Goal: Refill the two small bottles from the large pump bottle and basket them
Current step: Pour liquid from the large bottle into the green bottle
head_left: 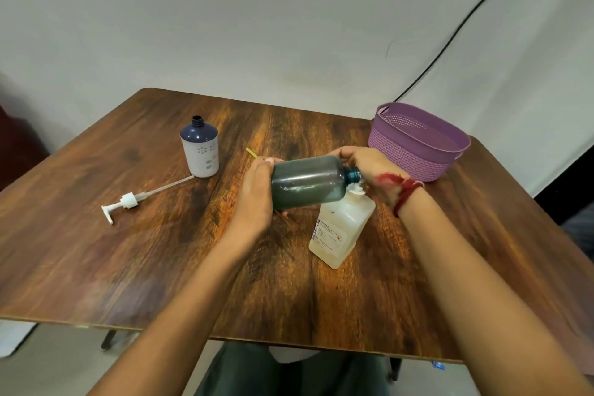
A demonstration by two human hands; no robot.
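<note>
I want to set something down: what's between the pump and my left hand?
Bare table only, from pump to left hand, in the head view.

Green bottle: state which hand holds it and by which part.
Both hands hold the green bottle, lying sideways: the left hand grips its base end, the right hand its shoulder near the neck, mouth above the white bottle.

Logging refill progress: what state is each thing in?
Large bottle: uncapped, tipped sideways, gripped by left hand and right hand.
White bottle: upright, open, under the tipped bottle's neck.
Blue-topped bottle: upright, uncapped.
Pump: off, lying on table.
Basket: upright, no bottle inside.
</note>
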